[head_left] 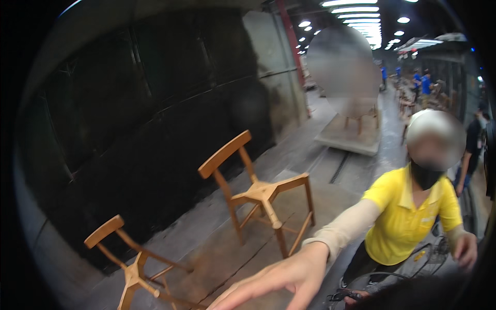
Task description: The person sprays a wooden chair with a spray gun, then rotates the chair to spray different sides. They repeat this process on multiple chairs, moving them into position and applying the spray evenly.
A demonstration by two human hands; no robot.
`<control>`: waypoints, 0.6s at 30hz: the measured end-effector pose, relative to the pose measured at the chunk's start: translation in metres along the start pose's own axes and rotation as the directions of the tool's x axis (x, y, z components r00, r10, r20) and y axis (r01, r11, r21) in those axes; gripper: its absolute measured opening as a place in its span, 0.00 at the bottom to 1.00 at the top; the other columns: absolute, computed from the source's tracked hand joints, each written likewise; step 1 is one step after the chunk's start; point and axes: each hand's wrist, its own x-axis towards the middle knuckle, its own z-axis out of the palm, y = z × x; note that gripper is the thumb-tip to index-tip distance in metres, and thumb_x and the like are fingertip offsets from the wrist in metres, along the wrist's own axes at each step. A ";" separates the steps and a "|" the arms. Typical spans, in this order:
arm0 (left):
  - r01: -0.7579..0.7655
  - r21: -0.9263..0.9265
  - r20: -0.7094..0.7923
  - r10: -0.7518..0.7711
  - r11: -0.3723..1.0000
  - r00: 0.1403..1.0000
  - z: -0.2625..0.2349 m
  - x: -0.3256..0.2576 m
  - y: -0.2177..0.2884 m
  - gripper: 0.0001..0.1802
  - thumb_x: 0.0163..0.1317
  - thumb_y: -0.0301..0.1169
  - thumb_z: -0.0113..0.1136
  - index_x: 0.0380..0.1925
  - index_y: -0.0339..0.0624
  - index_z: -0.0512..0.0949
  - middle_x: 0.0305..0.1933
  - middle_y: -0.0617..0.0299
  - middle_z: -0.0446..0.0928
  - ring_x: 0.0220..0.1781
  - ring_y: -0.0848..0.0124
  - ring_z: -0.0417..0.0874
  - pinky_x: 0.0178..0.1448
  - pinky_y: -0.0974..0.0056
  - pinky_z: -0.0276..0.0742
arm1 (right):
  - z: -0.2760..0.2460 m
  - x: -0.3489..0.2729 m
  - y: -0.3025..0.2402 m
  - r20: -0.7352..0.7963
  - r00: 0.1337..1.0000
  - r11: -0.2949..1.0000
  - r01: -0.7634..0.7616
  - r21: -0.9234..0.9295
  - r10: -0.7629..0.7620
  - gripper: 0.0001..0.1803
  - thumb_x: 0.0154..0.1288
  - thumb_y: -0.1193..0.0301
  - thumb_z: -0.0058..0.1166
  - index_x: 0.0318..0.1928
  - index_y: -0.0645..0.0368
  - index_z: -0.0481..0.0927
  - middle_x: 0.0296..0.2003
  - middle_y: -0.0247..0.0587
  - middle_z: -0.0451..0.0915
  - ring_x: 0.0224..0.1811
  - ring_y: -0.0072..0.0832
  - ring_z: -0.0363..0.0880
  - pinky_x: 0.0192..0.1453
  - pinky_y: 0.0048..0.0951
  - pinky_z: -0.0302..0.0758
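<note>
At the lower edge, right of the middle, a small part of my right hand (357, 297) shows, its fingers closed round a dark hand tool (338, 296). Most of this tool is cut off, so its exact kind does not show. My left hand is out of view. A co-worker in a yellow shirt (400, 217) stands close on the right. That person's outstretched hand (281, 281) reaches across the lower middle, fingers extended, and the other hand (466, 250) hangs at the right. Left of the reaching arm stands a wooden chair frame (263, 192) without a seat.
A second seatless wooden chair frame (133, 274) stands at the lower left. Behind both runs a blackened wall (155, 134). Farther back is a low platform (351, 142) bearing a chair. Dark hoses (431, 261) loop near the co-worker. Several people (425, 84) are in the distance.
</note>
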 end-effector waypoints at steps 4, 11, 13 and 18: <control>0.138 -0.524 0.006 -0.159 0.840 0.987 -0.001 -0.061 -0.118 0.21 0.73 0.21 0.26 0.19 0.44 0.61 0.20 0.66 0.62 0.16 0.74 0.60 0.21 0.73 0.63 | 0.096 -0.019 -0.016 -0.085 0.996 1.000 0.031 0.007 -0.030 0.27 0.76 0.61 0.53 0.71 0.56 0.69 0.30 0.27 0.79 0.32 0.14 0.75 0.36 0.20 0.73; 0.200 -0.601 0.078 -0.192 0.774 0.978 0.018 -0.162 -0.212 0.20 0.72 0.21 0.26 0.20 0.44 0.61 0.21 0.66 0.62 0.16 0.73 0.61 0.22 0.72 0.63 | 0.133 -0.053 -0.014 -0.275 0.959 0.996 -0.077 -0.044 0.062 0.27 0.76 0.60 0.53 0.70 0.56 0.69 0.30 0.27 0.79 0.32 0.14 0.75 0.36 0.20 0.73; 0.202 -0.608 0.081 -0.193 0.768 0.978 0.024 -0.186 -0.221 0.20 0.72 0.21 0.27 0.20 0.44 0.61 0.21 0.66 0.62 0.17 0.73 0.61 0.22 0.72 0.63 | 0.140 -0.063 -0.008 -0.328 0.938 0.991 -0.128 -0.033 0.110 0.27 0.76 0.60 0.53 0.70 0.56 0.69 0.30 0.27 0.79 0.32 0.14 0.75 0.36 0.20 0.73; 0.227 -0.601 0.112 -0.201 0.766 0.973 0.035 -0.219 -0.235 0.19 0.72 0.21 0.27 0.21 0.44 0.62 0.22 0.65 0.63 0.17 0.73 0.61 0.22 0.72 0.63 | 0.152 -0.095 0.009 -0.421 0.881 0.972 -0.236 0.003 0.215 0.27 0.76 0.60 0.53 0.69 0.56 0.70 0.30 0.27 0.79 0.31 0.15 0.75 0.35 0.20 0.73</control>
